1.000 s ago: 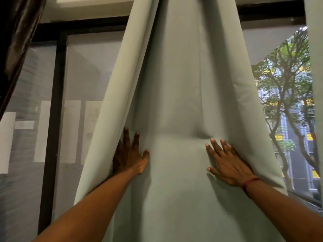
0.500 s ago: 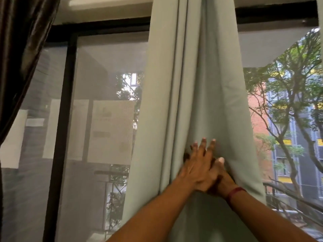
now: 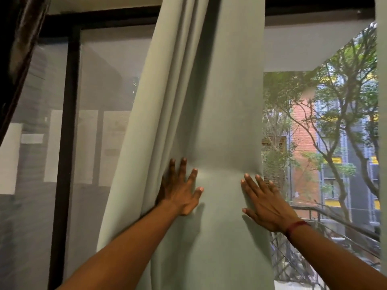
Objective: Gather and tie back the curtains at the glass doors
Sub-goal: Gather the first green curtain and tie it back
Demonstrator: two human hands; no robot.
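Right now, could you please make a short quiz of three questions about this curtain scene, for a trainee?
1. True or false: both hands lie flat and open on the pale green curtain.
2. Which hand wears the red wrist band? A) left B) right
3. Fill in: left of the left hand, the curtain is already bunched into vertical ____.

Key:
1. True; the right hand lies spread too.
2. B
3. Folds

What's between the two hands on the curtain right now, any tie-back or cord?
Nothing but a bare, smooth stretch of the pale green curtain lies between the left hand and right hand, both pressed flat with fingers spread. The head view shows no tie-back.
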